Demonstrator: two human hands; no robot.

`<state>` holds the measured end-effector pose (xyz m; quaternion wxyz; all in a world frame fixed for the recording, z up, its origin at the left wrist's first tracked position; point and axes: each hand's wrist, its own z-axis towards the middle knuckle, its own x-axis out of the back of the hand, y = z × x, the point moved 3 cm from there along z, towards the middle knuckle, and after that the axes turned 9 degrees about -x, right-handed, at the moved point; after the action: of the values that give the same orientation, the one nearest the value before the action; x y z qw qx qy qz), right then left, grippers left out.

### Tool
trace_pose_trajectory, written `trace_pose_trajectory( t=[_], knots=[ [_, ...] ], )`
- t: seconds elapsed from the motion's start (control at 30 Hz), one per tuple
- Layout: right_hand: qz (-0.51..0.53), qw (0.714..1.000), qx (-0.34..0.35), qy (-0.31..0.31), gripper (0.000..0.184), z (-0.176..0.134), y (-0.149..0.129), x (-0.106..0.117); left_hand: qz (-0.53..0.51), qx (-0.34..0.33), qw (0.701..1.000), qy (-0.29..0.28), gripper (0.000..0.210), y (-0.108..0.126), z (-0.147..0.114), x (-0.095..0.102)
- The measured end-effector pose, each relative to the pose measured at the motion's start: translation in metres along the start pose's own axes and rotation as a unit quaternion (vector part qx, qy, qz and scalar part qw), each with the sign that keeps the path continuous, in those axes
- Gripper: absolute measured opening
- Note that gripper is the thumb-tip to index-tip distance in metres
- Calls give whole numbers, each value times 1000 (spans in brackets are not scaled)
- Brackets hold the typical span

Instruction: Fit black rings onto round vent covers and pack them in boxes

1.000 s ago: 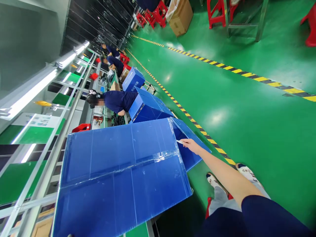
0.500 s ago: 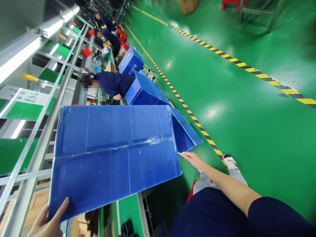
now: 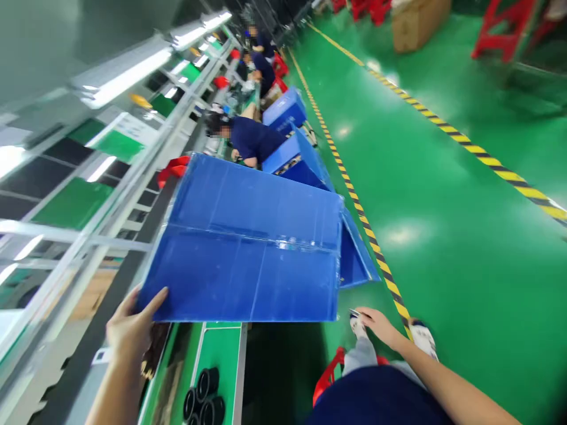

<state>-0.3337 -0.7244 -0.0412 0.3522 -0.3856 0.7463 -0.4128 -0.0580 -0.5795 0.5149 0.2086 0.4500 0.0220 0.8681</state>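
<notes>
A large blue corrugated-plastic box (image 3: 248,277) is tilted up before me, its broad side facing me. Clear tape runs along the seam across that side. My left hand (image 3: 130,324) grips the lower left corner, thumb on the face and fingers behind the edge. At the right end a blue flap (image 3: 358,254) sticks out. My right hand (image 3: 376,324) is below and right of the box, apart from it, closed round a slim silver tool (image 3: 355,313) that points left; its exact kind is unclear.
Black rings (image 3: 208,383) stand on the green bench (image 3: 228,354) below the box. Beyond it are more blue boxes (image 3: 286,112) and a co-worker (image 3: 257,139). A red stool (image 3: 328,375) is by my legs. Yellow-black tape (image 3: 376,251) marks the green floor.
In view, the box has shifted right and levelled along its lower edge. My right hand with the slim tool now appears lower and farther from the box edge. My left hand keeps its grip.
</notes>
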Motion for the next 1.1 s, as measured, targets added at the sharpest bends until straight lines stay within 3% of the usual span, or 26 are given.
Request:
trace_pose_trajectory(
  t=[0.07,0.17,0.23,0.33,0.4,0.47,0.53,0.6,0.7,0.8,1.1],
  knots=[
    [-27,999,11,34,55,8,4,40,-81,6,997,-20,86,-6,-10,-10],
    [-29,990,64,121,46,54,-20,119,-117,-56,991,24,71,-7,-27,-21],
    [-68,984,107,129,44,91,-77,163,-122,-118,983,72,54,-2,-41,-28],
    [-179,947,214,162,46,104,-222,195,-130,-247,949,146,36,16,-75,-37],
    [-254,899,310,174,44,74,-330,187,-163,-320,916,180,40,34,-105,-43],
    [-336,824,434,141,33,28,-426,157,-226,-361,882,204,52,55,-136,-49],
    [-411,723,547,97,22,-20,-496,115,-288,-368,857,216,61,76,-162,-54],
    [-486,645,590,18,21,-53,-538,72,-330,-366,842,221,65,95,-183,-59],
    [-567,567,590,-93,29,-80,-558,28,-372,-368,821,229,70,115,-201,-66],
    [-610,518,578,-159,34,-90,-555,15,-394,-357,812,242,73,121,-206,-70],
    [-630,505,571,-146,36,-102,-550,9,-397,-346,810,257,77,124,-214,-73]
  ],
)
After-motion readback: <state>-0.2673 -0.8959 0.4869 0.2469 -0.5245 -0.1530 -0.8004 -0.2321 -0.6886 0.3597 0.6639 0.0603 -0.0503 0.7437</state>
